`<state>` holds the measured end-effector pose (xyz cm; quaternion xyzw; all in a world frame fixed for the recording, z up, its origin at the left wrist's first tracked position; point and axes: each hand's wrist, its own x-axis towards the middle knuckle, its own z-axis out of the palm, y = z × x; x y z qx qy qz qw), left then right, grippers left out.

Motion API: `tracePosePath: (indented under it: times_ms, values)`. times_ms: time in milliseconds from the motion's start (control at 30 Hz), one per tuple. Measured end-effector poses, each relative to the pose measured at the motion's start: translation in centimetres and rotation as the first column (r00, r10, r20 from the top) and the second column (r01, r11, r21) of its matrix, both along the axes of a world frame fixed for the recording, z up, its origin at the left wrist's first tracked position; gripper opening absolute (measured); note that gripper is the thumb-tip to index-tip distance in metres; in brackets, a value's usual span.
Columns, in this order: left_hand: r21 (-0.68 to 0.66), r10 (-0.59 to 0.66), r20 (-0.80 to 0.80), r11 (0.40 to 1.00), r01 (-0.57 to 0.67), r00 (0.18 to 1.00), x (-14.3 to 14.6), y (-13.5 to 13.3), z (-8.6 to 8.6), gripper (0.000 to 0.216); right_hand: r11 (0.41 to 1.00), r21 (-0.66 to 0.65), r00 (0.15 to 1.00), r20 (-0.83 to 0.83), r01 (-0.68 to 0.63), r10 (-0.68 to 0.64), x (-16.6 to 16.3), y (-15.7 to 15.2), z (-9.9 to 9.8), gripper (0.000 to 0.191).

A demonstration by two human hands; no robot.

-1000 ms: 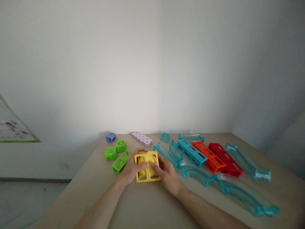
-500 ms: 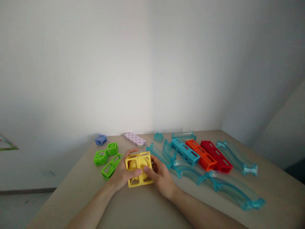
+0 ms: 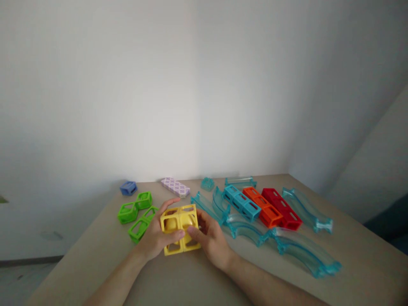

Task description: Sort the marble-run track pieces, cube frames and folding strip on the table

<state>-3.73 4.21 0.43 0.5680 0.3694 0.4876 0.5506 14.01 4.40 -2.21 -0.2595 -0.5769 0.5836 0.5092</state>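
Yellow blocks, head view: two joined, open-framed yellow blocks (image 3: 180, 217) are held, slightly tilted, over the near middle of the worktop (image 3: 185, 287).
Left hand (image 3: 155, 237): the pair's left side is pinched by this grip, thumb across the near face.
Right hand (image 3: 212, 244): the right side is pinched likewise; some fingers are hidden.
Hold: both sides are gripped, apparently so the pair is kept steady.
Green blocks (image 3: 137, 205): laid in two pairs beside the left hand, a blue block (image 3: 128, 188) behind.
Coloured rows: light-blue (image 3: 242, 203), orange (image 3: 263, 207) and red (image 3: 282, 208) rows are lined up, probably sorted by colour.
Teal chutes (image 3: 307, 250): spread around the rows.
Back: a lilac bar (image 3: 176, 188) is seen.
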Motion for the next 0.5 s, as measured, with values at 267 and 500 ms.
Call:
tracePosePath:
  times_ms: [267, 500]
  values:
    - [-0.165, -0.015, 0.115, 0.986, 0.033, 0.993, 0.0, 0.6, -1.2, 0.075, 0.998, -0.008, 0.982, 0.175, 0.068, -0.066, 0.1, 0.0, -0.7, 0.037]
    - [-0.039, 0.054, 0.119, 0.998, -0.049, 0.991, -0.1, 0.5, -1.4, 0.037, 0.988, 0.117, 0.958, 0.256, 0.101, -0.129, 0.4, -0.9, 0.2, 0.04]
